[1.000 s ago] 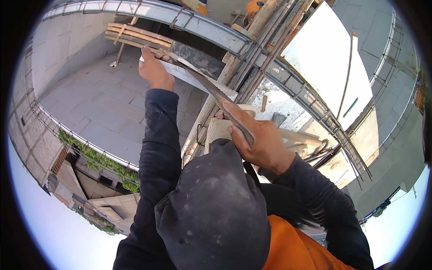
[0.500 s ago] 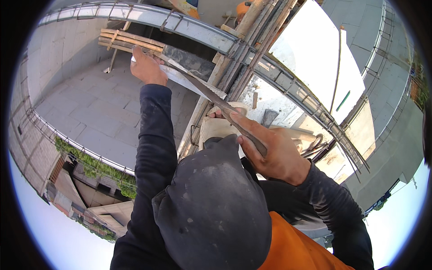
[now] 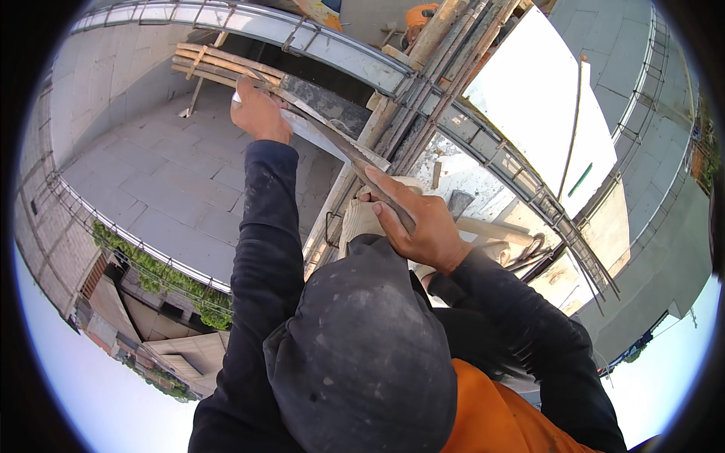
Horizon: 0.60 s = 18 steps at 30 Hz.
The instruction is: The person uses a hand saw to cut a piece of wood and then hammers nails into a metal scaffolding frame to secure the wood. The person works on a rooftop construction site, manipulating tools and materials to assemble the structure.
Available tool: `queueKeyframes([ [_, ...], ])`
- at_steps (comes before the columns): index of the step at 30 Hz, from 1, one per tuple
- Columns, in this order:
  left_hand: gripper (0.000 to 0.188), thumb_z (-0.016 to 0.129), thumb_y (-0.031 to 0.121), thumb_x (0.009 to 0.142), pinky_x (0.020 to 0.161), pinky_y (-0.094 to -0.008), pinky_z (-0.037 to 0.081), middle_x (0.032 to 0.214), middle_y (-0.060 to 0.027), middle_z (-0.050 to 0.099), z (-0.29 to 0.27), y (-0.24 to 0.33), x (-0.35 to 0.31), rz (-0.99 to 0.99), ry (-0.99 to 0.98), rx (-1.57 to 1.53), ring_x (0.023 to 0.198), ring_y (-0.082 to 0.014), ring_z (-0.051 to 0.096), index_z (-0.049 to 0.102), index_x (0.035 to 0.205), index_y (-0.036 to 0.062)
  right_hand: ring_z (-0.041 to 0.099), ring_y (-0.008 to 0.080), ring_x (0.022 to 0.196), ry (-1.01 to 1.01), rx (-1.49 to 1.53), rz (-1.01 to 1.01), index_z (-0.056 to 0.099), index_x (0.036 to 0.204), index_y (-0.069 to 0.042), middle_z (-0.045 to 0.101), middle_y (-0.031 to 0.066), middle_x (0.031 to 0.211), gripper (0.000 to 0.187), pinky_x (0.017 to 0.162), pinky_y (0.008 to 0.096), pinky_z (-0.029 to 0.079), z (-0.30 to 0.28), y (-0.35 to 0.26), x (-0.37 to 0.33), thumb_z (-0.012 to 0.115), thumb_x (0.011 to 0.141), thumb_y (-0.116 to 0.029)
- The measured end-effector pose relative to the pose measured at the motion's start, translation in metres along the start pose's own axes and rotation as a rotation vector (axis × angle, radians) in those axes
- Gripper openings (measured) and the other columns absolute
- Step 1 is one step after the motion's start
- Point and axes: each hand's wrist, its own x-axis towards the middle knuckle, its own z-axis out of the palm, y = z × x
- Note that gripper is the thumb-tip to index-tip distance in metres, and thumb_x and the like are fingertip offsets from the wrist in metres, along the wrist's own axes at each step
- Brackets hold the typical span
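In the head view, holds the two hands well apart, at opposite ends of the work. Clamps the right hand point(image 3: 427, 226) around the near end of a long dark blade point(image 3: 347, 147), with the index finger stretched along it. Curls the left hand point(image 3: 260, 113), farther out and to the left, around the far end of a white strip point(image 3: 306, 128). Cannot tell, for the left fingers, whether also touching the far tip of the blade. Slants the blade from upper left down to the right, bridging the gap between the hands, just beside the white strip; cannot tell whether touching it.

Wears dark sleeves point(image 3: 264, 234) on both arms. Shows a dark cloth covering point(image 3: 362, 347), flecked with pale spots, large at the lower middle, with orange cloth point(image 3: 491, 415) to its right.

Beyond the left hand, shows bundled wooden poles point(image 3: 226, 64), and below it a grey block surface point(image 3: 174, 181). Past the blade, to the upper right, shows steel bars point(image 3: 442, 83), a long steel cage point(image 3: 529, 185) and a broad white sheet point(image 3: 536, 90).
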Motion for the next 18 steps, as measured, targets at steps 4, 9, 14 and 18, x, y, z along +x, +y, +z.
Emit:
queueKeyframes([
  [4,0.032,0.061,0.029,0.104,0.050,-0.0333,0.040,0.070,-0.0030,0.048,-0.013,-0.010,0.003,-0.051,0.051,0.070,0.055,-0.0147,0.046,0.051,0.088,0.0032,0.077,0.0391,0.103,-0.254,0.017,0.377,0.054,0.154,-0.008,0.078,0.0223,0.113,0.053,0.089,0.0409,0.059,-0.040,-0.045,-0.005,0.064,0.102,-0.012],
  [9,0.032,0.062,0.030,0.103,0.051,-0.0335,0.042,0.070,-0.0042,0.049,-0.009,-0.007,0.003,-0.065,0.024,0.035,0.057,-0.0151,0.048,0.054,0.093,0.0010,0.078,0.0378,0.090,-0.194,-0.020,0.132,0.056,0.153,-0.009,0.076,0.0281,0.104,0.051,0.082,0.0402,0.060,-0.092,-0.059,-0.049,0.063,0.102,-0.011],
  [14,0.034,0.063,0.030,0.102,0.053,-0.0349,0.043,0.075,-0.0070,0.055,-0.003,-0.010,0.003,-0.041,-0.040,0.047,0.059,-0.0168,0.052,0.057,0.099,-0.0031,0.071,0.0425,0.073,-0.127,-0.098,0.116,0.056,0.153,-0.015,0.069,0.0274,0.077,0.056,0.067,0.0464,0.057,-0.033,-0.022,0.015,0.068,0.098,-0.017],
  [18,0.032,0.064,0.030,0.102,0.054,-0.0349,0.044,0.077,-0.0072,0.054,-0.013,-0.016,0.016,-0.060,0.057,0.078,0.059,-0.0172,0.050,0.054,0.095,-0.0002,0.072,0.0440,0.078,-0.207,0.022,0.327,0.056,0.153,-0.015,0.072,0.0274,0.082,0.055,0.073,0.0461,0.058,-0.057,-0.041,-0.017,0.068,0.099,-0.017],
])
